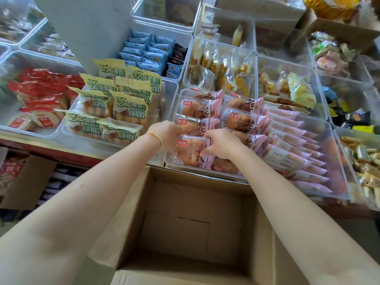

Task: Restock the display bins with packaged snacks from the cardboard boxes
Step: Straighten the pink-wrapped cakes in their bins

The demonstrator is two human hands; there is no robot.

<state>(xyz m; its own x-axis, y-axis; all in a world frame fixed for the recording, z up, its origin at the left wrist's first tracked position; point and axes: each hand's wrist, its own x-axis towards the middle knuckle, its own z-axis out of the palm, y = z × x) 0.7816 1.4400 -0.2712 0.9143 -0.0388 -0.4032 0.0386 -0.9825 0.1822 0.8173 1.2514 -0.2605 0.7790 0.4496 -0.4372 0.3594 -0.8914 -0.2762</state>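
Both my hands hold one pink-and-clear bread packet (190,150) at the front of a clear display bin (205,173). My left hand (166,134) grips its left edge, my right hand (221,144) pinches its right side. Behind it in the same bin stand more of the same pink bread packets (197,109) in two rows. Below my arms an open cardboard box (185,223) shows only its bare bottom.
A bin of green-labelled bread packets (115,103) sits to the left, red packets (41,93) beyond it. Slim pink packets (292,140) fill the bin to the right. More clear bins stand behind. Another cardboard box (24,182) is low on the left.
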